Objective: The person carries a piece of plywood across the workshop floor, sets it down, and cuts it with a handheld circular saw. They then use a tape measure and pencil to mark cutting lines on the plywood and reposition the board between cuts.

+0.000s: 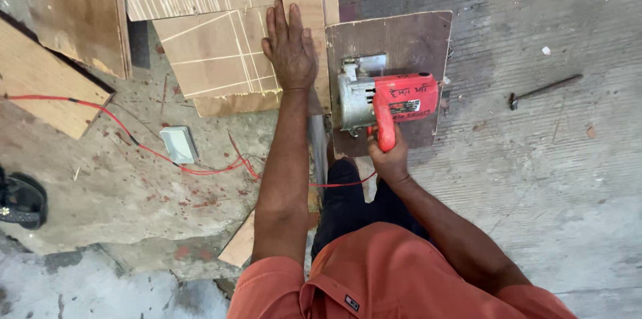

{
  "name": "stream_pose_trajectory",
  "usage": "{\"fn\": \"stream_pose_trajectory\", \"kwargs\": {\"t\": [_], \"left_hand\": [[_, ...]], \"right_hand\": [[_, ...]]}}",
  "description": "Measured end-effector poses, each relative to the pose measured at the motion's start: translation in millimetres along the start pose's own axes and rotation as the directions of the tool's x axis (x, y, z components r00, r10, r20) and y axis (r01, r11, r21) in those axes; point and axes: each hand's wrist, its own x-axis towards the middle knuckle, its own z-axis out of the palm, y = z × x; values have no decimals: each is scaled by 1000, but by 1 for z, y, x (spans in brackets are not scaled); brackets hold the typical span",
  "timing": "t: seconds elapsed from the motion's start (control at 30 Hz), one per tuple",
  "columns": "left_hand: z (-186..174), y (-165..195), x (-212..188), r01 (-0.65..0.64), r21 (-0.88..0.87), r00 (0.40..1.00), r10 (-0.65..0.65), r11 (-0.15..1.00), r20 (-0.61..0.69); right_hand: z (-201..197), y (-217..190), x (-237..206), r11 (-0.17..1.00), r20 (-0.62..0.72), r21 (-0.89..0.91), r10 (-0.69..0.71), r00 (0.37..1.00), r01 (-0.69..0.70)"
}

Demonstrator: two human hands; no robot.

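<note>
- Red-bodied electric saw with a grey metal housing (381, 97) sits on a dark brown square base board (401, 38), right of centre on the concrete floor (548, 178).
- Right hand (386, 152) is wrapped tight round the saw's red handle at its near end.
- Left hand (289, 48) lies flat, fingers stretched out, pressing down the pale plywood sheet marked with pencil lines (221, 58) just left of the saw; it grips nothing.
- Judging by this, a cut along the sheet's right edge is in hand, the saw pointing far.
- Next move would call for a steady push away, with the flat palm kept clear of the blade line.
- Thin red cable (154, 153) trails left past a white plug box (178, 144); a hammer (543, 90) lies far right.
</note>
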Motion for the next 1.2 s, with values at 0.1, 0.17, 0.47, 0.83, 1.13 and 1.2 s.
{"fn": "stream_pose_trajectory", "kwargs": {"t": [0.1,0.17,0.47,0.83,1.13,1.2], "left_hand": [[0,0,0,-5,-18,1000,5,1000,-4],[0,0,1,-20,-27,1000,20,999,-19],[0,-1,2,-20,-34,1000,19,999,-13],[-1,0,4,-21,-25,1000,21,999,-23],[-1,-1,3,-23,-23,999,23,999,-23],[-1,-1,2,-23,-17,999,22,1000,-45]], "right_hand": [[0,-2,2,1000,-5,21,-3,1000,3],[0,-4,4,1000,-6,-9,8,1000,-8],[3,-9,9,1000,-18,-1,-9,1000,9],[5,-13,17,1000,-26,19,-7,1000,7],[3,-13,22,992,-46,-115,-66,997,60],[5,-12,24,989,-43,-131,-81,996,75]]}}
